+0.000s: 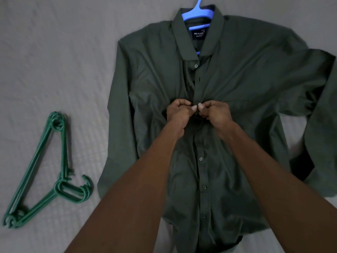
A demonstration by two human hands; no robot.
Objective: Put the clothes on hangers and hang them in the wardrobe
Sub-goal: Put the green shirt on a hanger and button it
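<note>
A dark green shirt (228,84) lies front-up on a grey bedsheet (54,61), filling the centre and right of the frame, its right sleeve running off the right edge and its hem cut off at the bottom. A blue hanger (197,16) sits inside the collar at the top centre; only its neck and part of its shoulders show, the hook is cut by the top edge, and the rest is hidden under the cloth. A dark label (198,33) below the hanger reads "NO FUSS"; its smaller print is too fine to read. At mid-frame both hands meet on the button placket: the left hand (177,112) and the right hand (216,113) have fingers curled, each pinching the shirt's front edge, thumbs nearly touching. The button between them is hidden by the fingers, and the right wrist is blurred. The cloth gathers into creases around the grip. In the lower left of the frame a stack of green hangers (43,174) lies flat on the sheet, well apart from the shirt; how many are stacked is hard to tell.
</note>
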